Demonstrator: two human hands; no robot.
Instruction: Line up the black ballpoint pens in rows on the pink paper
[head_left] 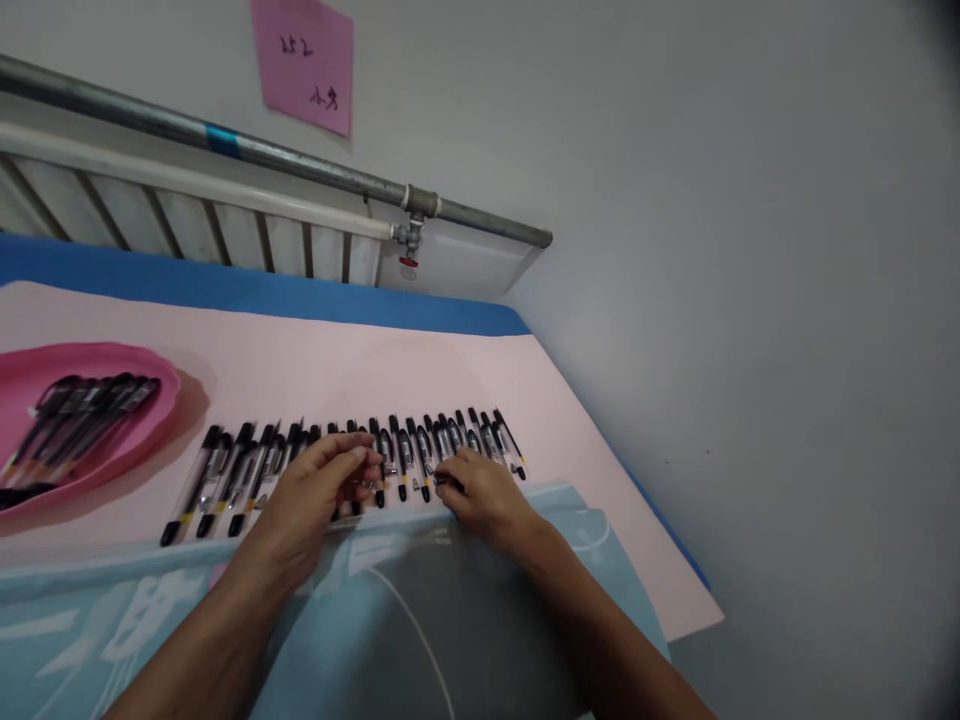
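A long row of several black-capped pens (405,450) lies side by side on the pink sheet (360,370). My left hand (315,495) rests over the middle of the row, its fingers curled together onto the pens there. My right hand (484,490) sits just to the right of it, fingers pinched down on the lower ends of the pens. What each hand grips is hidden under the fingers. Both wrists lie on a clear plastic bag (420,610) spread over a light blue printed sheet.
A pink oval tray (150,420) at the left holds several more black pens (75,415). A blue table edge (300,295) runs behind the pink sheet. Behind that are a radiator, metal pipes (300,160) and a grey wall with a pink note (304,60).
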